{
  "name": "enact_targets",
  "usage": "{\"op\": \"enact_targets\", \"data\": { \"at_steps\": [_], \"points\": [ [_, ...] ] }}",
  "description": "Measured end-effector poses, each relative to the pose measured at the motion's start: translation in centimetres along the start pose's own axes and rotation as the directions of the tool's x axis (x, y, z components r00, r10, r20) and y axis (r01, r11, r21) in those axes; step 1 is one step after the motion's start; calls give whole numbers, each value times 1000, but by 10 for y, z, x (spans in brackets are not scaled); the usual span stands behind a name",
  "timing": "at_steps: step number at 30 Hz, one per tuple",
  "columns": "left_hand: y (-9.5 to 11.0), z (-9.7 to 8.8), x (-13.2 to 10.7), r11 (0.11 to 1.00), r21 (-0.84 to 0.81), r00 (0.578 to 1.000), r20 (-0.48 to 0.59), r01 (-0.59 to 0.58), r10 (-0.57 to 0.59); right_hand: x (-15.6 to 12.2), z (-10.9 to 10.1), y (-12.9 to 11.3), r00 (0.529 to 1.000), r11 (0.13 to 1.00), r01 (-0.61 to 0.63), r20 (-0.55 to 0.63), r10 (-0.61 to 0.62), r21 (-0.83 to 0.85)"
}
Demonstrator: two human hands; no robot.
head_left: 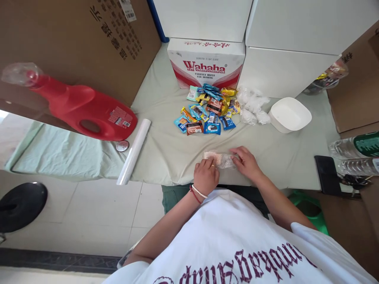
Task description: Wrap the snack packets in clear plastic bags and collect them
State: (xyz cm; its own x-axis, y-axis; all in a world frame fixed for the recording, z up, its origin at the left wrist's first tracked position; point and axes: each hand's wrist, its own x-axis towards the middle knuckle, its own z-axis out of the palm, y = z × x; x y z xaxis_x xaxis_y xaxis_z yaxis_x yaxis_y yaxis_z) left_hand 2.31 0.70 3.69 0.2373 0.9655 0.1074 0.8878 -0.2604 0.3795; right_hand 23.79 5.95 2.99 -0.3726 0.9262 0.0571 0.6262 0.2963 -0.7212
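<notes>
A pale pinkish flat piece lies on the cloth at the near edge of the table, and its exact kind is unclear. Crumpled clear plastic film extends from it to the right. My left hand, with a ring and bracelets, has its fingers pressed together on the piece and partly covers it. At the far end of the film, my right hand pinches the plastic between thumb and fingers. Beyond both hands is a pile of small wrapped snacks in blue, brown and yellow packets.
A Wahaha carton stands behind the snacks. Clear plastic bundles and a white bowl sit to the right. On the left are a white plastic roll and a red jug. A black phone and bottles are far right.
</notes>
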Motion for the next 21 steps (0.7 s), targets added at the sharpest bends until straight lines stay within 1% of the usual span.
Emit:
{"op": "enact_targets", "data": {
  "at_steps": [1, 2, 4, 6, 8, 10, 12, 14, 15, 17, 19, 21],
  "points": [
    [0, 1, -3, 999, 37, 1000, 12, -10, 9, -3, 0, 3, 995, 993, -62, -80, 53, -104],
    [1, 3, -4, 998, 61, 1000, 21, -16, 15, -6, 2, 6, 991, 977, -92, -115, 71, -190],
    [0, 5, -6, 996, 86, 999, 29, -24, 22, -12, 4, 7, 995, 959, -75, -85, 53, -274],
    [-2, 7, -8, 995, 93, 999, 22, -37, 35, -17, 3, 4, 998, 971, -49, -43, 40, -235],
    [-3, 10, -10, 995, 91, 999, -3, -44, 44, -17, -2, -5, 996, 989, -86, -3, 86, -122],
    [-4, 12, -12, 995, 86, 998, -36, -46, 49, -9, -7, -19, 989, 990, -140, 39, 142, -31],
    [-4, 15, -11, 996, 81, 997, -55, -48, 53, 8, -5, -37, 991, 991, -123, 48, 125, -42],
    [-5, 16, -9, 995, 68, 996, -38, -72, 74, 31, 6, -55, 996, 987, -63, 54, 72, -146],
    [-6, 16, -8, 995, 55, 996, -25, -89, 90, 42, 14, -64, 994, 976, -46, 83, 65, -212],
    [-13, 14, -8, 992, 11, 992, -12, -129, 129, 59, 31, -77, 981, 943, -31, 172, 93, -333],
    [-24, 10, -13, 985, -64, 987, -39, -161, 159, 66, 46, -84, 969, 910, 7, 228, 97, -415],
    [-38, 4, -25, 972, -158, 982, -103, -172, 157, 64, 55, -88, 972, 883, 74, 232, 40, -463]
  ]
}}
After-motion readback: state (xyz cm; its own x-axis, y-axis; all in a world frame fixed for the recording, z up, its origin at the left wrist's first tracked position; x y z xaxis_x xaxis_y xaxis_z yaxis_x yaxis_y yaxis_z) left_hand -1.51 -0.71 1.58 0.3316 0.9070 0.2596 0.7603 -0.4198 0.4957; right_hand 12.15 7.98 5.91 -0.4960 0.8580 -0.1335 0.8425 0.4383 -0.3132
